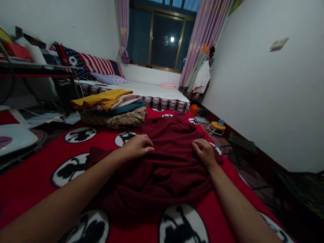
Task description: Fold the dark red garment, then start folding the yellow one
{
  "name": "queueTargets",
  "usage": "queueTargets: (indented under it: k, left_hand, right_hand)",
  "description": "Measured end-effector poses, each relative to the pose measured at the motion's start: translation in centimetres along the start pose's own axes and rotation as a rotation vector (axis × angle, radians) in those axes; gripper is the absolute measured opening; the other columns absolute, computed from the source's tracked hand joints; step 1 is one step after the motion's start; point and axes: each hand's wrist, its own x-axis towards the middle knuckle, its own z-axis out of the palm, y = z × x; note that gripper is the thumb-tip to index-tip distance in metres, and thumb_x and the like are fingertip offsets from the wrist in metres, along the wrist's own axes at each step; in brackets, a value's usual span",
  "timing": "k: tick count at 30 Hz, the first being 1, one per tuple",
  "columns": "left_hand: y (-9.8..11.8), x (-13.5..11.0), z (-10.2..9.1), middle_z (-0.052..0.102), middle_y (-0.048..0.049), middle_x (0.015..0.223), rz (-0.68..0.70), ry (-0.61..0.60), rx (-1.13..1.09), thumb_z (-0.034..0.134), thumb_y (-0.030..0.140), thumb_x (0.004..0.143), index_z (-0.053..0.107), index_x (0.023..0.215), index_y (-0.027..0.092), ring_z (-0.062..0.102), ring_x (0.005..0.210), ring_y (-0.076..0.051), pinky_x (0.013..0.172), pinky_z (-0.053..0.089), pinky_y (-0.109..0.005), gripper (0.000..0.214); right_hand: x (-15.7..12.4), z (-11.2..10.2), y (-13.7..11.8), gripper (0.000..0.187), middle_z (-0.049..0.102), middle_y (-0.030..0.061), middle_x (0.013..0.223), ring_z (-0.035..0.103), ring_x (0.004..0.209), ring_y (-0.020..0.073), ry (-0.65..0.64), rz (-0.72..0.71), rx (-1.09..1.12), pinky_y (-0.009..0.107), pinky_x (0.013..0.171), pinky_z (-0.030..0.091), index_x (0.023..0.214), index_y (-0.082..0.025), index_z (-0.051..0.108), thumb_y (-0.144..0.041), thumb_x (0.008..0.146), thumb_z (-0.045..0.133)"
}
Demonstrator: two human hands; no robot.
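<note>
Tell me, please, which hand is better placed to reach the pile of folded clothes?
Probably the left hand. It rests on the dark red garment on the side nearer the pile of folded clothes, which lies ahead and to the left. The right hand rests on the garment's far side.

Bed covered by a red blanket [37,175] printed with black-and-white cartoon circles, a rumpled dark red garment [167,162] spread across its middle, a stack of folded clothes [113,109] at the far left edge, mustard-yellow piece on top, patterned tan piece at the bottom
</note>
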Motion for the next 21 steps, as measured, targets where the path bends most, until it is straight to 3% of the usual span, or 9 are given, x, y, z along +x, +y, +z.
queueTargets:
  k: [3,6,8,11,14,17,21]
  left_hand:
    - [1.2,-0.6,-1.1,0.074,-0.0026,0.085,0.103,-0.293,-0.219,0.064,0.037,0.082,0.076,0.090,0.019,0.064,0.075,-0.014,0.067,0.044,-0.020,0.023]
    - [2.2,-1.4,-2.0,0.074,-0.0012,0.088,0.092,-0.499,-0.187,0.071,0.038,0.075,0.076,0.094,0.022,0.065,0.075,-0.015,0.064,0.044,-0.020,0.025]
    - [2.5,-1.8,-2.2,0.072,-0.0026,0.105,0.111,-0.489,-0.142,0.078,0.039,0.068,0.072,0.107,0.024,0.065,0.089,-0.018,0.073,0.046,-0.021,0.043]
    - [2.7,-2.0,-1.8,0.065,-0.0048,0.121,0.180,-0.367,-0.054,0.082,0.032,0.061,0.067,0.117,0.026,0.061,0.104,-0.022,0.085,0.045,-0.024,0.059]
    - [3.1,-1.9,-1.3,0.070,-0.0022,0.098,0.187,-0.365,0.016,0.072,0.018,0.068,0.072,0.098,0.023,0.063,0.087,-0.018,0.075,0.046,-0.023,0.030]
    - [3.8,-1.8,-1.0,0.068,0.0017,0.077,0.211,-0.479,-0.048,0.064,0.011,0.067,0.070,0.085,0.020,0.058,0.067,-0.013,0.059,0.041,-0.021,0.021]
    - [3.9,-1.5,-0.7,0.064,0.0038,0.069,0.232,-0.654,-0.302,0.070,0.020,0.069,0.067,0.081,0.018,0.054,0.061,-0.010,0.053,0.039,-0.018,0.013]
  right_hand:
    - [-0.2,-0.4,-1.3,0.033,0.066,0.0049,0.079,0.061,0.077,0.0180,-0.116,-0.072,0.061,0.029,0.076,0.047,0.074,-0.021,0.065,-0.045,0.092,0.049]
    - [-0.4,-0.4,-2.2,0.036,0.063,0.0018,0.070,0.057,0.066,0.0151,-0.273,-0.099,0.114,0.026,0.066,0.043,0.068,-0.021,0.062,-0.048,0.090,0.052]
    - [-0.5,-0.4,-2.4,0.037,0.061,0.0009,0.068,0.055,0.064,0.0143,-0.309,-0.086,0.148,0.025,0.063,0.042,0.066,-0.021,0.061,-0.049,0.089,0.053]
    - [-0.5,-0.3,-2.4,0.038,0.060,0.0005,0.066,0.054,0.062,0.0142,-0.294,-0.037,0.209,0.025,0.062,0.041,0.067,-0.020,0.060,-0.050,0.089,0.053]
    - [-0.5,-0.4,-2.1,0.038,0.063,0.0012,0.068,0.056,0.064,0.0154,-0.280,-0.003,0.216,0.026,0.062,0.042,0.068,-0.020,0.062,-0.050,0.089,0.052]
    - [-0.6,-0.5,-2.0,0.036,0.067,0.0021,0.069,0.060,0.065,0.0170,-0.232,0.022,0.201,0.027,0.064,0.043,0.070,-0.020,0.064,-0.050,0.088,0.053]
    - [-0.5,-0.6,-1.7,0.035,0.070,0.0039,0.073,0.063,0.069,0.0189,-0.152,0.070,0.159,0.028,0.069,0.046,0.073,-0.020,0.067,-0.047,0.089,0.050]
